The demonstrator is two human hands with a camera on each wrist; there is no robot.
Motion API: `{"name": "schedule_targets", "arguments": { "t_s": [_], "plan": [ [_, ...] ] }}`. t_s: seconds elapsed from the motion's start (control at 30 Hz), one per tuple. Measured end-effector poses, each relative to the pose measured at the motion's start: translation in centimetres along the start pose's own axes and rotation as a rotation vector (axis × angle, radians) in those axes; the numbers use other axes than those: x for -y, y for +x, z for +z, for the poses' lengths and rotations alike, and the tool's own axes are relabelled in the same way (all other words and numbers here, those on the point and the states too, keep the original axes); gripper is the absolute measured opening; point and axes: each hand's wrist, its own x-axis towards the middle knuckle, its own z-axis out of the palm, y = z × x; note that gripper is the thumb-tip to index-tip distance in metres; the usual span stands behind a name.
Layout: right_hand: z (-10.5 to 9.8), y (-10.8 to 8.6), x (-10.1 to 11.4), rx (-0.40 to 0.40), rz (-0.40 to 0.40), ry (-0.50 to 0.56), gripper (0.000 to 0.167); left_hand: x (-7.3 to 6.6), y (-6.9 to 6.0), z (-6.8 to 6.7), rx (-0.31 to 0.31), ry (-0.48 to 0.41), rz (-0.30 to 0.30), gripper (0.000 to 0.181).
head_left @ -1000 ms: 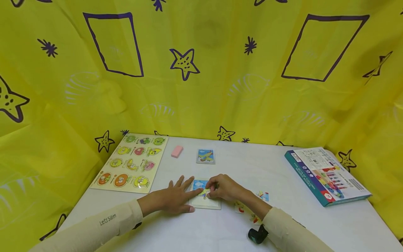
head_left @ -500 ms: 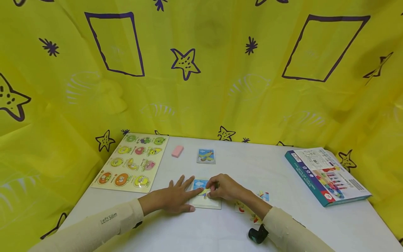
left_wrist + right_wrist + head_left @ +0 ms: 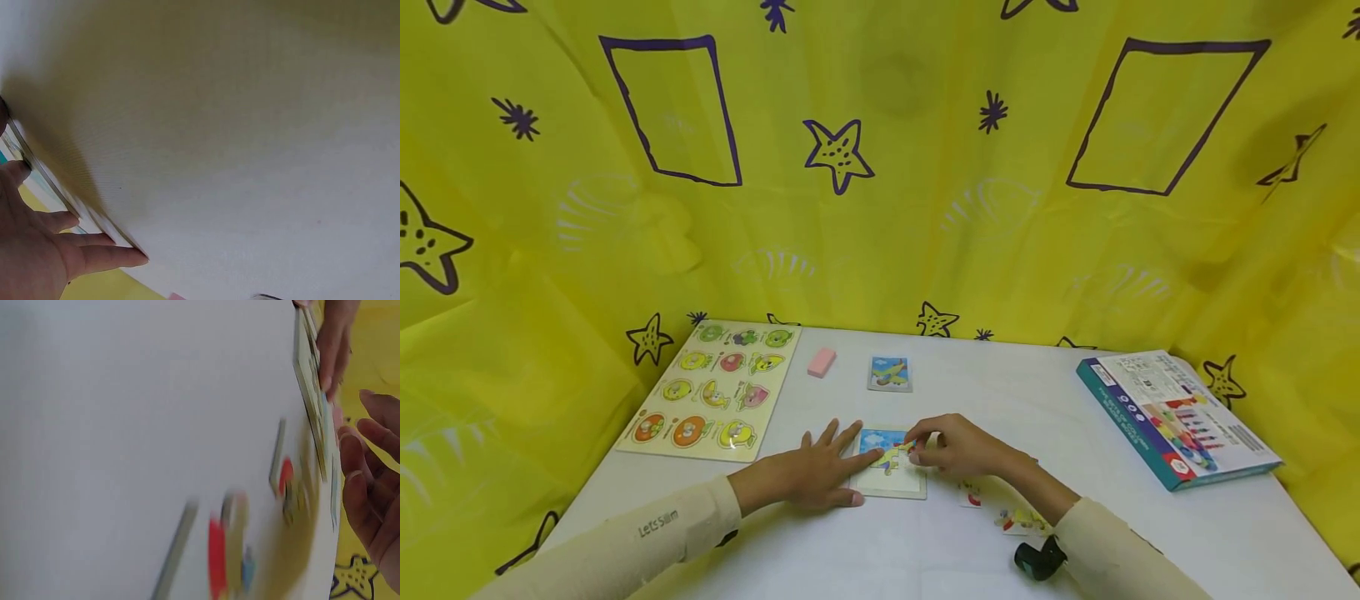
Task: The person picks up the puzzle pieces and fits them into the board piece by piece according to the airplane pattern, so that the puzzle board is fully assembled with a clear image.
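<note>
In the head view, my left hand (image 3: 820, 473) lies with fingers spread over the left side of a small puzzle board (image 3: 880, 483), the index finger on an airplane picture puzzle piece (image 3: 887, 461). Its fingers also reach the board's edge in the left wrist view. My right hand (image 3: 958, 446) hovers at the board's upper right, fingertips close to a yellow and red part of the picture. In the right wrist view, the fingers of that hand (image 3: 375, 481) are loosely bent, with nothing visible between them. Loose puzzle pieces (image 3: 1022, 522) lie to the right, partly behind the right forearm.
A finished airplane picture card (image 3: 891, 373) and a pink eraser-like block (image 3: 822, 362) lie beyond the board. At left is a fruit puzzle board (image 3: 707, 392); a flat box (image 3: 1180, 417) lies at right. A yellow curtain (image 3: 895, 208) hangs behind the white table (image 3: 820, 550).
My right hand has shifted to the right off the middle of the board, uncovering more of the airplane picture. The right forearm now covers the blue loose piece. My left hand stays put.
</note>
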Motion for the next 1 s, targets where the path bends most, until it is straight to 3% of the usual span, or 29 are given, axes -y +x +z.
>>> {"name": "schedule_targets", "arguments": {
  "t_s": [0.27, 0.43, 0.6, 0.77, 1.0],
  "plan": [
    [-3.1, -4.4, -1.6, -0.1, 0.109, 0.018, 0.025, -0.1, -0.1, 0.0, 0.002, -0.005, -0.009, 0.068],
    [-4.5, -7.2, -3.4, -0.159, 0.135, -0.008, 0.026, -0.1, -0.2, 0.0, 0.0, -0.012, -0.004, 0.069],
    [-5.2, -9.5, -5.2, -0.218, 0.144, -0.07, 0.025, 0.0, -0.1, 0.1, -0.002, -0.015, 0.007, 0.068],
    [-5.6, -11.5, -6.3, -0.224, 0.171, -0.132, 0.03, 0.1, -0.1, 0.1, -0.001, -0.024, 0.003, 0.069],
    [-5.6, -12.7, -6.7, -0.235, 0.221, -0.179, 0.03, -0.1, -0.1, 0.1, 0.004, -0.032, 0.0, 0.068]
  ]
}}
